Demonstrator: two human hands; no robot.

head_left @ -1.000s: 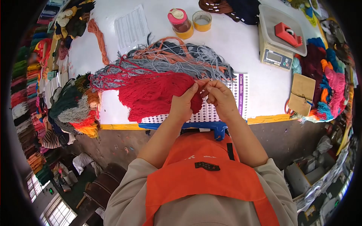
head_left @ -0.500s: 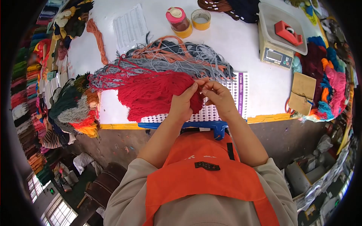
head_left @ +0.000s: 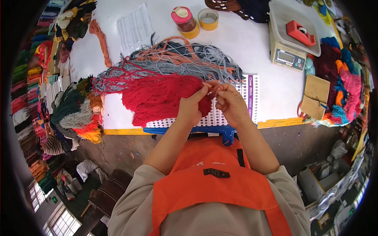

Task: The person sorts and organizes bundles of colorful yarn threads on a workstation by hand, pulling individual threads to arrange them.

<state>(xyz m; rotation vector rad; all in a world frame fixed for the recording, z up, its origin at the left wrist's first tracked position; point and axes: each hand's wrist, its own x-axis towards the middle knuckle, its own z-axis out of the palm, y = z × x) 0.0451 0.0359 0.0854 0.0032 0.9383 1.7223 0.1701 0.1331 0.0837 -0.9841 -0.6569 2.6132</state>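
A thick bundle of red thread (head_left: 157,96) lies across the perforated white card (head_left: 253,94), which has a purple strip with lettering. My left hand (head_left: 192,106) is closed round the right end of this bundle, thumb on top. Close beside it, my right hand (head_left: 232,103) pinches at the bundle's end with thumb and forefinger; what is between those fingertips is too small to make out. Behind the red bundle spreads a loose heap of grey and orange thread (head_left: 189,59). A blue plastic piece (head_left: 226,133) sits at the card's near edge.
Farther back stand a pink-lidded jar (head_left: 184,21) and a tape roll (head_left: 208,19). On the right, a scale (head_left: 289,57) carries a red tape dispenser (head_left: 301,33). Coloured skeins (head_left: 78,114) hang at the left edge; a brown notebook (head_left: 316,96) lies right.
My right hand has turned slightly, its fingers shifting up and apart from the palm near the bundle's end. The left hand keeps its hold on the red thread.
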